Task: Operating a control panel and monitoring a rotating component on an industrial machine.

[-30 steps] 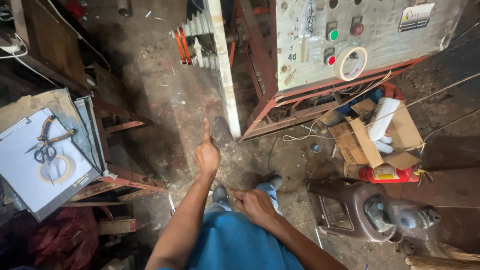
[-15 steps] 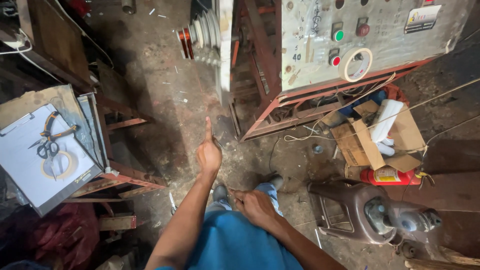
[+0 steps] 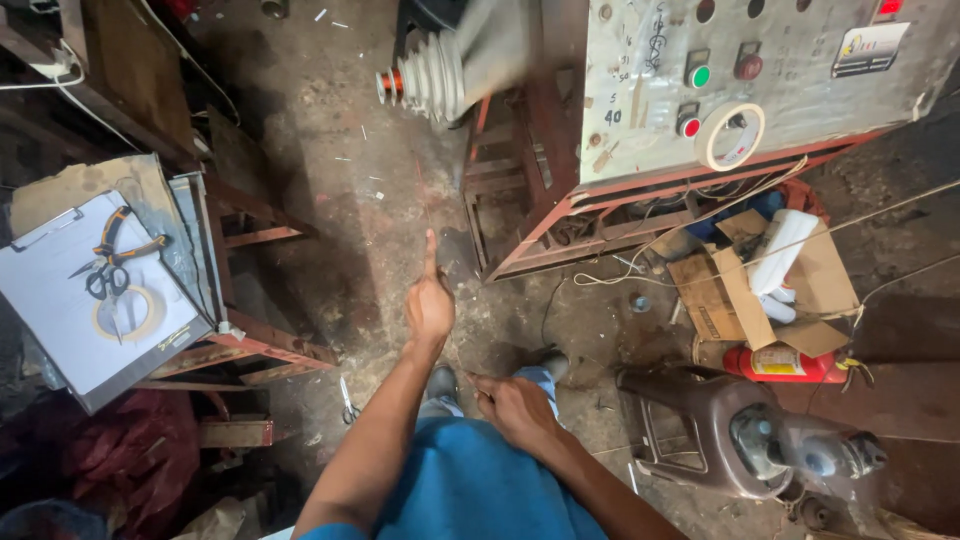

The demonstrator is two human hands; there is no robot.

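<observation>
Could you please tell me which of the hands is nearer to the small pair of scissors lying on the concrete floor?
Left. The left hand, index finger pointing forward, is up and right of the small scissors on the floor; the right hand rests over the blue-clad lap, farther right.

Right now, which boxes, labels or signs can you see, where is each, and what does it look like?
Sticker label: upper right of the grey control panel; rectangular, white with red and yellow.
Cardboard box: on the floor below the panel; brown, flaps open, white rolls inside.
Fire extinguisher label: on the red cylinder lying beside the box; pale yellow.
Clipboard: left stand; white sheet under scissors.
</observation>
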